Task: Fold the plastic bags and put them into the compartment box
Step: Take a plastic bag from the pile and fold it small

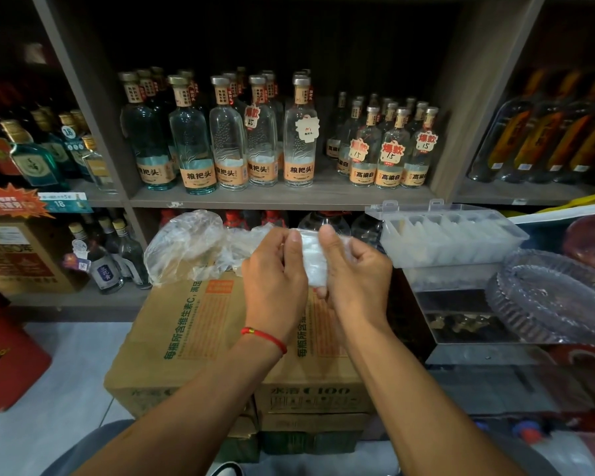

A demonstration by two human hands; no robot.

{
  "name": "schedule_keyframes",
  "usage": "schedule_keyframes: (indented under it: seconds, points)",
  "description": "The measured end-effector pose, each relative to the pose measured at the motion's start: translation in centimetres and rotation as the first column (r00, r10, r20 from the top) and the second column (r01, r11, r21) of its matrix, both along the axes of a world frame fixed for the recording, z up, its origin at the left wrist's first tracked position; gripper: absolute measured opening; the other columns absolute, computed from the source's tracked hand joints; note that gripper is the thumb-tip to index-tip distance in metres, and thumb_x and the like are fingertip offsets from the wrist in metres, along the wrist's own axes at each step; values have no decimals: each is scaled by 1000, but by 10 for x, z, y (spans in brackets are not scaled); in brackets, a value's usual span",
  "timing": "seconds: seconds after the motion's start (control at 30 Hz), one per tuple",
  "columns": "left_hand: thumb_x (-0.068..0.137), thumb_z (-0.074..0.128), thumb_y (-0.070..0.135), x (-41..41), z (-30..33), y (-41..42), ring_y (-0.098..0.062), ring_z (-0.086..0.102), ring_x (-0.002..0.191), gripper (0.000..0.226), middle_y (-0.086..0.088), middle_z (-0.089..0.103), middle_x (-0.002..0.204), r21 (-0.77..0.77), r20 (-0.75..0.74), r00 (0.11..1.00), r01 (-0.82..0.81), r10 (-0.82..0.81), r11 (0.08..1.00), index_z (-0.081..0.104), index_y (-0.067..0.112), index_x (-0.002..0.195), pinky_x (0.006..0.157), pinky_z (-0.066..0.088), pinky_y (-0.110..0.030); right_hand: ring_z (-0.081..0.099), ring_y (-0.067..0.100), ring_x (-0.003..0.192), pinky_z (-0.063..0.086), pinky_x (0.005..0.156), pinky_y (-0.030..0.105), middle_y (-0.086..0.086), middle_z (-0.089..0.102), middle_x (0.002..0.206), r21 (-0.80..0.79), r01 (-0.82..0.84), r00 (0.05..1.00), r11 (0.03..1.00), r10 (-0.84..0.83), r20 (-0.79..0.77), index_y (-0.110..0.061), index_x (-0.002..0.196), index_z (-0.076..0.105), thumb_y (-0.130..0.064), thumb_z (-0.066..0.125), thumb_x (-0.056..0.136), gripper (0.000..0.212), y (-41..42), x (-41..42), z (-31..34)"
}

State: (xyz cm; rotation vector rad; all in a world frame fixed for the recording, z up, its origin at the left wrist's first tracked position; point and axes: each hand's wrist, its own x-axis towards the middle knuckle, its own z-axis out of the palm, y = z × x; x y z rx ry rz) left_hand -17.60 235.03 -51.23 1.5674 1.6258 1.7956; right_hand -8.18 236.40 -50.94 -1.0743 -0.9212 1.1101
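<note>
Plastic bag (310,259): half-folded, pinched between left hand (275,280) and right hand (354,276) above cardboard cartons (186,338). Compartment box (450,235): open, several slots apparently filled. Loose bags (186,245) remain unfolded.

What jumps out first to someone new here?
Both hands, left hand and right hand, pinch a folded plastic bag at centre, above cardboard boxes. Right of them sits the open compartment box; behind, shelves of clear bottles.

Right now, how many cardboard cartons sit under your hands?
2 on top: a brown cardboard carton left, another right. More are stacked beneath, partly hidden.
</note>
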Motion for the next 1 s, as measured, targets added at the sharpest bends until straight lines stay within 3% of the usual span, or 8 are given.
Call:
schedule_keyframes:
  seconds: [0.07, 0.17, 0.3, 0.43, 0.57, 0.73, 0.9, 1.0]
  points:
    - [108, 51, 22, -3, 0, 0, -11, 33, 48, 30, 2, 43, 55, 13, -15, 1000, -20, 20, 1000, 60, 7, 84, 48, 25, -26, 62, 17, 45, 45, 38, 24, 11, 71, 64, -30, 1, 1000, 1000, 0, 30, -4, 84, 73, -50, 68, 98, 48, 2, 7, 2]
    - [108, 50, 23, -6, 0, 0, -12, 33, 47, 30, 6, 39, 53, 17, -35, 999, -41, 42, 999, 58, 7, 85, 47, 22, -24, 68, 22, 64, 55, 58, 36, 23, 73, 82, -56, -45, 994, 997, 51, 99, 1, 89, 71, -65, 62, 95, 67, 6, 14, 6]
    - [107, 53, 19, 1, 0, -5, -9, 44, 44, 25, 8, 46, 51, 31, -41, 998, -35, 36, 999, 62, 8, 86, 44, 28, -15, 67, 12, 56, 48, 43, 25, 6, 77, 76, -23, -218, 973, 976, 219, 70, -15, 101, 78, -54, 81, 82, 43, 1, 4, 5]
    - [106, 54, 19, 4, -2, -3, -9, 40, 42, 26, 7, 45, 50, 10, 19, 1000, -18, 18, 1000, 63, 9, 84, 43, 26, -15, 64, 34, 61, 53, 45, 35, 18, 72, 78, 39, -41, 998, 998, 39, 57, 2, 89, 68, -39, 90, 80, 47, 1, -3, 1]
    - [107, 53, 19, 4, 0, -1, -10, 36, 45, 27, 0, 46, 53, 20, 31, 999, -11, 10, 1000, 61, 8, 83, 43, 27, -21, 47, 27, 54, 43, 36, 23, 26, 43, 65, 89, 58, 998, 994, -60, 20, 5, 69, 47, -34, 87, 84, 58, 1, -2, -1]
    - [108, 52, 21, -2, 0, 0, -11, 33, 47, 28, -6, 46, 54, 38, 2, 1000, -26, 26, 999, 60, 7, 85, 46, 25, -27, 54, 28, 46, 47, 35, 24, 32, 63, 70, 57, 50, 999, 997, -50, 7, -11, 78, 76, -33, 88, 82, 25, 3, 7, 5]
    - [109, 49, 22, -10, 4, 2, -11, 30, 47, 28, 1, 40, 54, 40, 28, 998, -50, 49, 998, 57, 9, 85, 46, 24, -30, 57, 12, 46, 44, 39, 21, 1, 69, 62, -29, 93, 996, 995, -93, -9, -10, 84, 74, -39, 78, 92, 30, 7, 23, 9]
    - [109, 49, 23, -13, 2, -1, -11, 30, 46, 29, -3, 39, 52, 48, -21, 999, -35, 36, 998, 58, 9, 86, 46, 23, -29, 75, 21, 71, 61, 65, 31, 0, 79, 81, -86, -115, 992, 990, 119, 41, -14, 96, 75, -64, 65, 91, 51, 10, 27, 12]
